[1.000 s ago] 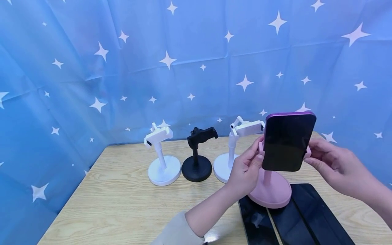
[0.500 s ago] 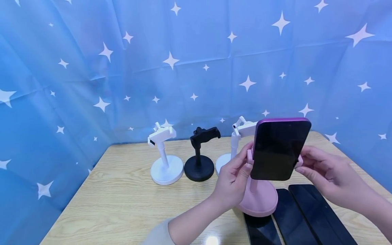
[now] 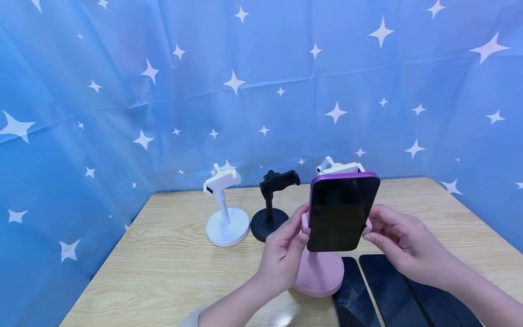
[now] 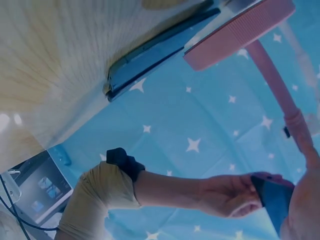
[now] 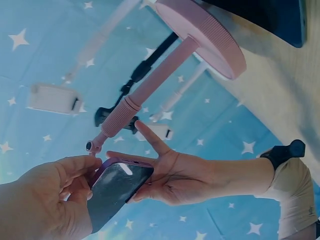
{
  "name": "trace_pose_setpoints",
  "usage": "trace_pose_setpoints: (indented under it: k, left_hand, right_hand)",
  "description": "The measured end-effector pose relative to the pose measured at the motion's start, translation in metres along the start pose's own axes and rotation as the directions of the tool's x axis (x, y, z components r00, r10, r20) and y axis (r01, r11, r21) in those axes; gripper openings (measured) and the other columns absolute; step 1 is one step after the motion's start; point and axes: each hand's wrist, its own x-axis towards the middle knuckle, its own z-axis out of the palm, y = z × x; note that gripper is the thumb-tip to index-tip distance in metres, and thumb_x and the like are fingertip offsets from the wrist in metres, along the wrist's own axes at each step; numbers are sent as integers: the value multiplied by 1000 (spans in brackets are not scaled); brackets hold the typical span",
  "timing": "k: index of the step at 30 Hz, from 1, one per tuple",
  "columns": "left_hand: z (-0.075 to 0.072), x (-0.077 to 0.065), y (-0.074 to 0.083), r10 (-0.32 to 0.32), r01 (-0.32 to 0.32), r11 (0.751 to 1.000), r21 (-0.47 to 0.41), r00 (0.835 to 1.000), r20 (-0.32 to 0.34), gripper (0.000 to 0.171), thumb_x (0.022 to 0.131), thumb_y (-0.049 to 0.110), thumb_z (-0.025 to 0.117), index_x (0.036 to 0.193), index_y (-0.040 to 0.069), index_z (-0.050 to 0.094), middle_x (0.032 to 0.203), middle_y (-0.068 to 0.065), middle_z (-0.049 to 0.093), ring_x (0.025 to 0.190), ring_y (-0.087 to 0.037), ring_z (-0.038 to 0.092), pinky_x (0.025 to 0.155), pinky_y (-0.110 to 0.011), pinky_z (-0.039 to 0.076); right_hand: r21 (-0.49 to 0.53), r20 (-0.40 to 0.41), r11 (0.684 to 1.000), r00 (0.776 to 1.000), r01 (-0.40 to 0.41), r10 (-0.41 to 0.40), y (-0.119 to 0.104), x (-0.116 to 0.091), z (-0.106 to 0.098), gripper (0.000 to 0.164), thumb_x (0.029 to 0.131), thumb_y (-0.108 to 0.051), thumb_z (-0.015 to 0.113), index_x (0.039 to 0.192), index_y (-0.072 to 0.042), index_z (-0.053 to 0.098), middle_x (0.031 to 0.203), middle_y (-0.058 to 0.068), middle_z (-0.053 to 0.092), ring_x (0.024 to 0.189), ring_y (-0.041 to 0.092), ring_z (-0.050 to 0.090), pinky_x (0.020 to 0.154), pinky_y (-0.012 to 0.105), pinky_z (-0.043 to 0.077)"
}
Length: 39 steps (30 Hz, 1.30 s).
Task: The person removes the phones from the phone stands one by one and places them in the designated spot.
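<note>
**Mia:** While the phone (image 3: 341,211) stands up tall in the clamp of the pink stand (image 3: 318,277), two hands hold it, one on each side. Do you see them?

**Ben:** Yes. The left hand (image 3: 283,252) is at the left edge. Its thumb and fingers are bent and pinch the pink clamp arm and the side of the phone.

**Mia:** And the right hand (image 3: 394,243)?

**Ben:** It does the same on the right edge. Its fingertips pinch the other pink clamp arm right next to the phone. In the right wrist view, the right hand (image 5: 45,200) has its fingers curled round the dark phone (image 5: 117,192), and the left hand (image 5: 170,175) holds the far side with one finger sticking up.

**Mia:** Where does the pink stand sit?

**Ben:** Its round foot is on the wooden table (image 3: 163,272), near the front. It is just beside a dark flat phone (image 3: 355,295) that lies on the table. Another dark flat device (image 3: 392,286) lies to the right of that one.

**Mia:** What is behind?

**Ben:** A white stand (image 3: 226,213) on the left, a black stand (image 3: 271,204) next to it, and one more white stand (image 3: 337,167) that peeks out over the top of the phone. Behind them hangs a blue cloth (image 3: 261,81) with white stars
</note>
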Motion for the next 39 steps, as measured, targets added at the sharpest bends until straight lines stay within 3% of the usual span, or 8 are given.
trace_pose_setpoints:
  k: [6, 12, 17, 20, 27, 30, 36, 39]
  left_hand:
    - [-12, -13, -1, -50, 51, 999, 20, 999, -21, 42, 96, 5, 41, 136, -5, 37, 137, -19, 42, 125, -23, 43, 93, -33, 41]
    - [-18, -21, -4, 4, -3, 998, 57, 1000, -13, 41, 95, 2, 41, 135, -7, 38, 134, -25, 43, 123, -20, 45, 93, -33, 41]
    - [-20, -27, -7, 6, -6, 1000, 23, 1000, -11, 41, 94, -1, 42, 134, -8, 38, 134, -27, 41, 123, -19, 45, 94, -33, 40]
    - [-22, -30, -7, 28, -28, 999, 26, 1000, -3, 41, 93, -2, 43, 134, -7, 39, 133, -28, 42, 123, -18, 45, 94, -33, 40]
    - [-25, -34, -10, 154, -156, 987, 45, 987, 39, 45, 93, -5, 41, 138, -2, 36, 135, -23, 43, 123, -17, 45, 94, -36, 40]
    - [-27, -36, -11, 160, -162, 986, 29, 986, 46, 46, 93, -5, 41, 139, 0, 36, 137, -18, 43, 122, -17, 45, 94, -36, 40]
    - [-30, -37, -13, 191, -195, 979, 52, 979, 63, 47, 91, -7, 44, 137, -2, 37, 138, -13, 43, 123, -16, 45, 94, -39, 40]
    - [-33, -33, -13, 227, -234, 969, 75, 970, 91, 44, 91, -5, 46, 135, -6, 39, 134, -19, 46, 122, -19, 47, 93, -42, 42]
  right_hand:
    - [81, 40, 997, 999, 6, -9, 5, 4, 14, 32, 87, 7, 52, 118, 1, 51, 84, 3, 57, 59, 5, 48, 45, 16, 35]
    - [73, 73, 997, 997, -27, 22, 7, 3, 21, 33, 84, 10, 54, 114, -3, 51, 80, 1, 54, 59, 6, 47, 45, 17, 36]
    - [64, 94, 996, 994, -64, 58, 7, -1, 23, 34, 82, 12, 55, 112, -5, 51, 79, -1, 53, 60, 6, 48, 45, 17, 37]
    - [62, 99, 995, 993, -74, 67, 6, -3, 24, 34, 82, 12, 55, 110, -6, 51, 79, -1, 53, 60, 6, 48, 44, 17, 36]
    - [101, 107, 993, 993, -62, 51, 6, -5, 28, 39, 82, 14, 55, 115, -5, 51, 84, 2, 56, 60, 6, 49, 41, 17, 33]
    - [126, 112, 990, 993, -63, 49, 5, -6, 30, 43, 81, 17, 54, 119, -4, 50, 90, 2, 59, 64, 7, 51, 42, 17, 34]
    - [149, 108, 987, 993, -66, 50, 5, -9, 32, 44, 81, 18, 53, 121, -1, 49, 102, 2, 61, 74, 9, 54, 48, 18, 41]
    - [120, 120, 989, 991, -82, 67, 5, -9, 30, 49, 80, 19, 53, 125, 1, 47, 113, -1, 60, 86, 5, 60, 58, 14, 46]
